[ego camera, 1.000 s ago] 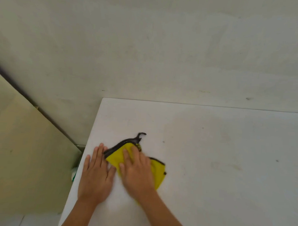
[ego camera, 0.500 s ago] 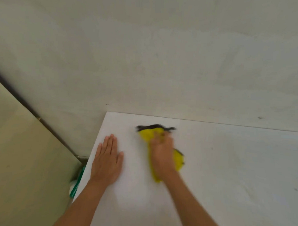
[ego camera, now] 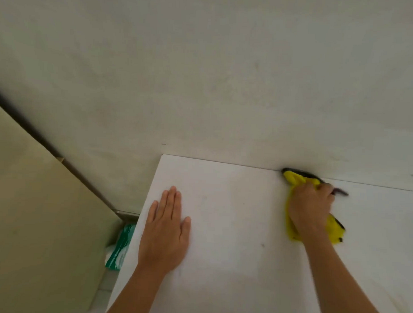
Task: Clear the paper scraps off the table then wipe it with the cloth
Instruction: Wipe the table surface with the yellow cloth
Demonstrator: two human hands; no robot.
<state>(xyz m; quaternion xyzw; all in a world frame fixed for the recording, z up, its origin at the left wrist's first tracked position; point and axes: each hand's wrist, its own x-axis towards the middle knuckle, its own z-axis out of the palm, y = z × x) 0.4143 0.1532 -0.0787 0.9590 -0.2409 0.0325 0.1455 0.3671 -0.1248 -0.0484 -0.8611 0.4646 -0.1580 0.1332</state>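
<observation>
Our right hand (ego camera: pixel 310 206) grips the yellow cloth (ego camera: pixel 295 178) in curled fingers at the far edge of the table (ego camera: pixel 241 199), against the wall (ego camera: pixel 226 86). Our left hand (ego camera: pixel 164 232) lies flat, fingers straight and together, near the left edge.

Head-worn view, angled down, close over table (ego camera: pixel 232 262), facing wall (ego camera: pixel 203 74)

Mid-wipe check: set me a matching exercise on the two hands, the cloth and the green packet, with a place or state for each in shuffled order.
Things:
1. left hand
2. right hand
3. cloth
4. green packet

Places or states:
A. down beside the table, off its left edge
B. flat on the table, fingers straight
C. yellow, bunched at the table's far edge
D. curled round the cloth

Pairs: 1-B, 2-D, 3-C, 4-A
</observation>
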